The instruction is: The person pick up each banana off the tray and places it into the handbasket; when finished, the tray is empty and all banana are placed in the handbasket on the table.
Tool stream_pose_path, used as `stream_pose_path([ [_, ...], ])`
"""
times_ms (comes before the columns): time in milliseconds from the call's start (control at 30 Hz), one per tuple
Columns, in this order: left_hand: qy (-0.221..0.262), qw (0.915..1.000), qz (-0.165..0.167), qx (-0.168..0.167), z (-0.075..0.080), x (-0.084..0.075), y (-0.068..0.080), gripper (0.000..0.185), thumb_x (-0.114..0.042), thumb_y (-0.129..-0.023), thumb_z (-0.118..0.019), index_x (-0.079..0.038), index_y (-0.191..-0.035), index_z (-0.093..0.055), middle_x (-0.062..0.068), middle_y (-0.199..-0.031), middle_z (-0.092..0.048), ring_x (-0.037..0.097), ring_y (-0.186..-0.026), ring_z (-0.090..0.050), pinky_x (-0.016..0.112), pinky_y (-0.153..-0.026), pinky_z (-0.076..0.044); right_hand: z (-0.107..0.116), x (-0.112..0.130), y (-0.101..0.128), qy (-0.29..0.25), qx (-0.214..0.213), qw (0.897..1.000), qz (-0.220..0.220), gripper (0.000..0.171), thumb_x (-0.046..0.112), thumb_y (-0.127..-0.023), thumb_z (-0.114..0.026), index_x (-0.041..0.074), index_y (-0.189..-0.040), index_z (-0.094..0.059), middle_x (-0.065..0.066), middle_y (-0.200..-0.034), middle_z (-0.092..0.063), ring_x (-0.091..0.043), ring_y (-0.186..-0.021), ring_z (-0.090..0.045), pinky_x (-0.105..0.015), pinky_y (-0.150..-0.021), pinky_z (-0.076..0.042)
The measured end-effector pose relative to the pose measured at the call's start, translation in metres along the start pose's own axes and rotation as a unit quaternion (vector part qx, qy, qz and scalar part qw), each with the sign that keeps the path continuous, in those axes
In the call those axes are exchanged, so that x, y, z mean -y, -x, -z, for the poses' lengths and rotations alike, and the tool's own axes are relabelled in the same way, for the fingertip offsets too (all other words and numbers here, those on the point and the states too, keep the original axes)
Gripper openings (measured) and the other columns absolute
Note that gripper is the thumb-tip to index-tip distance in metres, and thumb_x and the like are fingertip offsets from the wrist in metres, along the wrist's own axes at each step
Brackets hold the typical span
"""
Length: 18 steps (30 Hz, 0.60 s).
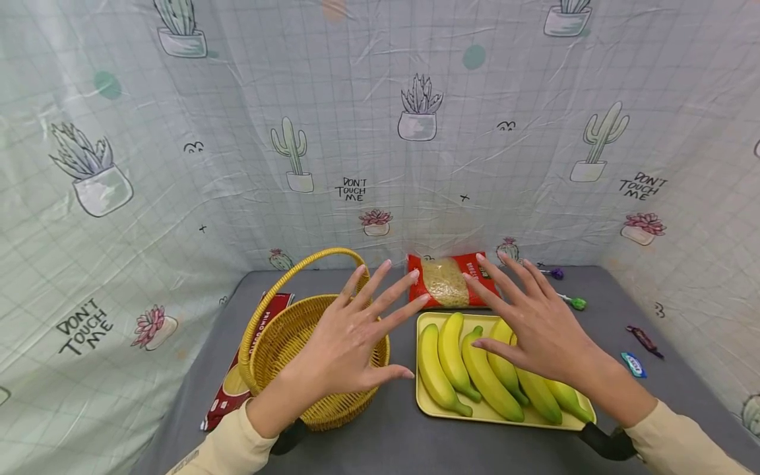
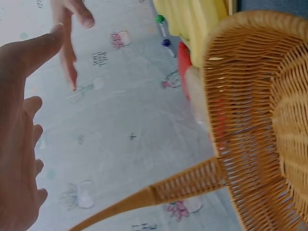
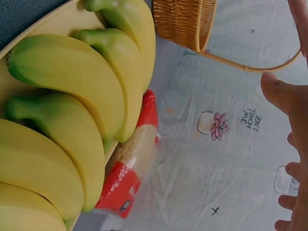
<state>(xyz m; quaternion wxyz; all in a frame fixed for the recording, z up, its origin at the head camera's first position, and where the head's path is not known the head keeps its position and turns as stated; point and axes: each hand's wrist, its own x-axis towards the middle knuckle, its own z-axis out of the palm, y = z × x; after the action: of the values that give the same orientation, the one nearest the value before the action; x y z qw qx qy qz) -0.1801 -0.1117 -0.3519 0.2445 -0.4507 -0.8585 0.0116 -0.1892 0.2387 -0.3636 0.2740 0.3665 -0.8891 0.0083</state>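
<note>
Both hands hover with fingers spread and hold nothing. In the head view my left hand [image 1: 353, 340] overlaps the right side of a yellow wicker basket [image 1: 279, 336] with a tall arched handle. My right hand [image 1: 531, 323] hangs over the right half of a pale yellow tray [image 1: 423, 402]. Several yellow-green bananas [image 1: 487, 376] lie side by side on that tray. In the left wrist view the basket [image 2: 240, 86] fills the right side, its inside partly seen. The right wrist view shows the bananas [image 3: 72, 62] close up, with the right hand's thumb and fingers [image 3: 284, 96] apart from them.
Behind the tray lies a red bag with a clear window [image 1: 445, 284]. A dark red package [image 1: 228, 389] sits partly behind the basket. Toward the right are a purple lollipop [image 1: 556, 273], a green lollipop [image 1: 577, 303], a dark wrapped candy [image 1: 644, 341] and a blue-white packet [image 1: 633, 364]. Printed curtains enclose the grey table.
</note>
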Motion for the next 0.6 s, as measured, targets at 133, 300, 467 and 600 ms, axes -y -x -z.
stream_pose_path([
  [133, -0.002, 1.0000, 0.006, -0.007, 0.016, -0.004, 0.004, 0.107, -0.080, -0.089, -0.063, -0.027, -0.172, -0.020, 0.005, -0.177, -0.002, 0.040, -0.160, 0.002, 0.063, -0.125, -0.001, 0.002, -0.001, 0.005, -0.003, -0.011, 1.000, -0.008, 0.091, 0.079, -0.098, -0.046, 0.017, -0.165, -0.041, -0.013, -0.174, -0.020, -0.044, -0.156, -0.018, -0.061, -0.126, -0.007],
  [300, -0.005, 0.9991, 0.030, -0.030, 0.037, -0.006, 0.014, 0.112, -0.063, -0.085, -0.081, -0.028, -0.171, -0.020, 0.005, -0.177, -0.002, 0.041, -0.160, 0.003, 0.066, -0.124, 0.000, 0.002, -0.003, 0.013, -0.009, -0.018, 1.000, -0.019, 0.088, 0.073, -0.099, -0.050, 0.017, -0.166, -0.039, -0.011, -0.175, -0.017, -0.044, -0.157, -0.017, -0.061, -0.126, -0.008],
  [467, -0.014, 0.9960, 0.065, -0.059, 0.051, -0.001, 0.030, 0.109, -0.054, -0.084, -0.084, -0.029, -0.171, -0.024, 0.005, -0.177, -0.006, 0.043, -0.159, 0.001, 0.068, -0.122, -0.001, 0.000, -0.008, 0.024, -0.009, -0.016, 0.999, -0.026, 0.087, 0.072, -0.100, -0.049, 0.016, -0.166, -0.039, -0.013, -0.174, -0.020, -0.045, -0.155, -0.020, -0.059, -0.126, -0.008],
  [600, -0.008, 0.9930, 0.084, -0.082, 0.061, 0.006, 0.041, 0.096, -0.054, -0.090, -0.077, -0.029, -0.170, -0.028, 0.006, -0.176, -0.010, 0.044, -0.159, -0.001, 0.069, -0.122, -0.001, 0.001, -0.012, 0.030, -0.005, -0.020, 0.999, -0.035, 0.086, 0.074, -0.102, -0.043, 0.017, -0.166, -0.038, -0.014, -0.172, -0.023, -0.045, -0.154, -0.021, -0.058, -0.126, -0.007],
])
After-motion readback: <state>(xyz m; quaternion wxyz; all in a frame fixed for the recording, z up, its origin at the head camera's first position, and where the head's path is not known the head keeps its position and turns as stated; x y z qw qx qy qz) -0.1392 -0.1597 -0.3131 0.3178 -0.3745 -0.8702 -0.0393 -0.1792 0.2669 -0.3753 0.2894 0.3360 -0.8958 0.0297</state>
